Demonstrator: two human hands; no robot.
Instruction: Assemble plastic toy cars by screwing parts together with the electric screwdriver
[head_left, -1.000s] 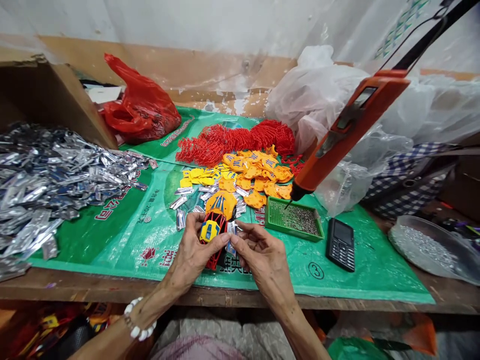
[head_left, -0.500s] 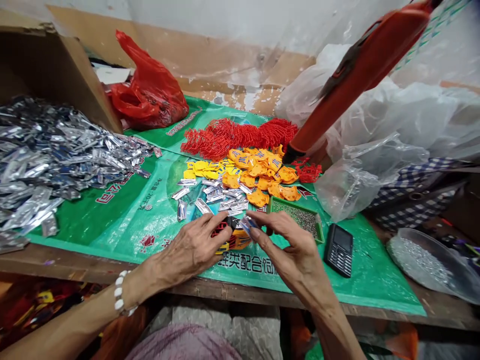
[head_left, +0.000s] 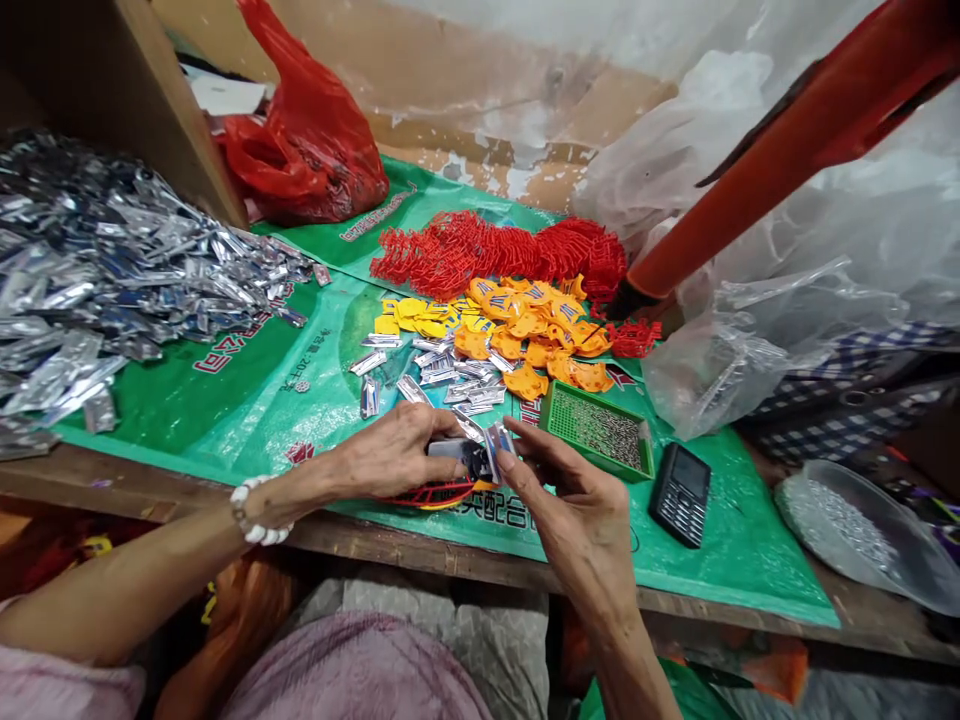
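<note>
My left hand (head_left: 394,447) is closed on a toy car assembly (head_left: 435,492) with red, yellow, black and grey parts, held low over the green sheet. Part of it is hidden under my fingers. Pinched between the thumb and fingers of my right hand (head_left: 581,490) is a small silver plastic piece (head_left: 493,442), right against the black end of the car. Loose silver pieces (head_left: 442,368) lie just beyond both hands. Behind them are yellow parts (head_left: 427,318) and orange shells (head_left: 536,320), then a long heap of red frames (head_left: 495,250).
A big silver heap (head_left: 142,270) spills from a cardboard box (head_left: 187,120) at left. On the right are a green tray (head_left: 559,420) of screws, a black phone (head_left: 681,495) and a clear bowl (head_left: 862,530). An orange power tool (head_left: 750,200) hangs at upper right beside plastic bags (head_left: 840,230).
The toy car has turned in my left hand, now showing a grey part and a long red edge. My right hand still holds the silver piece beside it. The view has shifted slightly.
</note>
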